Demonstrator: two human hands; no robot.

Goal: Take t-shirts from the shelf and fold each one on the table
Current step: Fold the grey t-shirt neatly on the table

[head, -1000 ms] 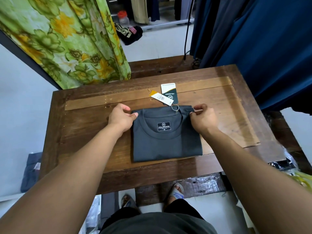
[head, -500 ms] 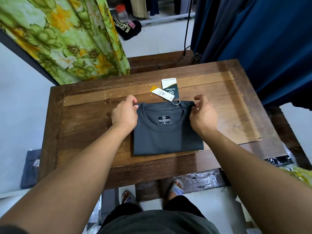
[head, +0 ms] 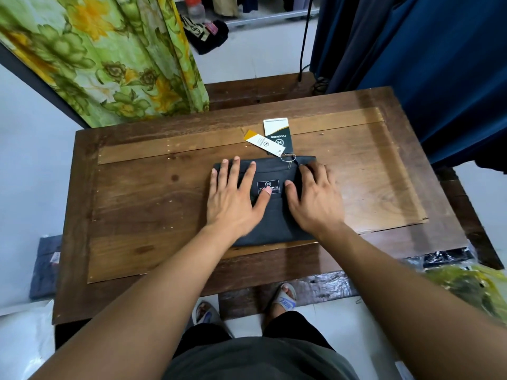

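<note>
Both hands have moved from the collar corners: left hand [head: 233, 198] and right hand [head: 315, 200] now press flat, fingers spread, on the t-shirt [head: 274, 226]; it looks folded, others probably remain.

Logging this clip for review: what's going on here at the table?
A person is folding a dark grey t-shirt on a wooden table. It already lies folded into a compact rectangle, collar away from the person. The left hand and right hand both press flat on it with fingers spread, apparently smoothing it. Two hang tags lie on the table just beyond the collar.
</note>
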